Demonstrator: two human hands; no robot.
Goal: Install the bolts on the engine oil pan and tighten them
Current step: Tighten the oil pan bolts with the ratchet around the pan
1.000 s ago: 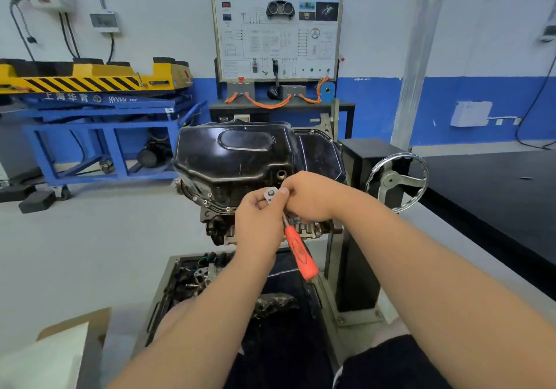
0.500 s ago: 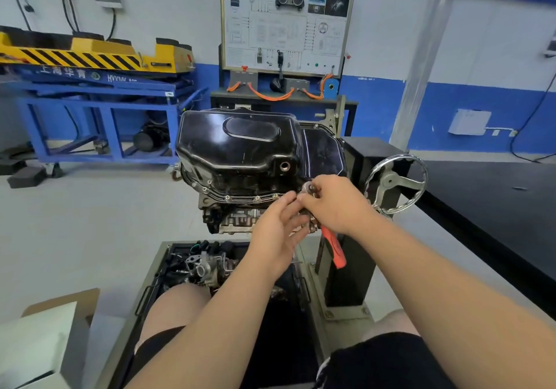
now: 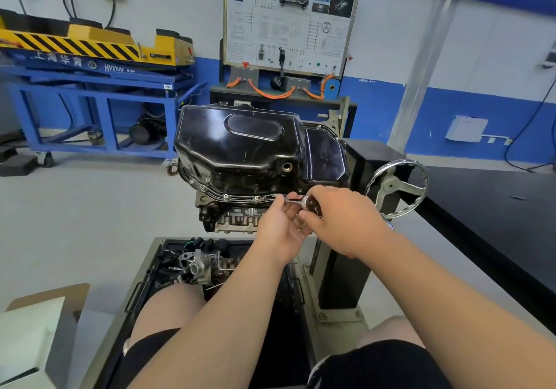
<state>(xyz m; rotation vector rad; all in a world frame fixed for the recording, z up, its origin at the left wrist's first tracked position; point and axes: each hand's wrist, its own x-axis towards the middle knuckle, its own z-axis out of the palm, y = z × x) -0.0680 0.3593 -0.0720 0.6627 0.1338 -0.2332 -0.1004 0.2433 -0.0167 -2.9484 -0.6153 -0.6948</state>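
Observation:
A black oil pan (image 3: 240,145) sits upturned on an engine held in a stand. Small bolts (image 3: 225,196) dot its near flange. My right hand (image 3: 340,220) grips the ratchet wrench (image 3: 308,202), whose metal head and extension point left toward the flange's near right part. The wrench's orange handle is hidden behind my hand. My left hand (image 3: 278,226) pinches the extension near its tip, right at the flange edge.
A chrome handwheel (image 3: 397,187) on the black stand column is just right of my hands. A tray with loose engine parts (image 3: 195,262) lies below the engine. A blue and yellow lift cart (image 3: 90,66) stands left; a training board (image 3: 288,21) stands behind.
Both hands rose from below the engine to the pan's near flange. The wrench swung from hanging downward to lying level, its tip now at the flange. The camera moved closer.

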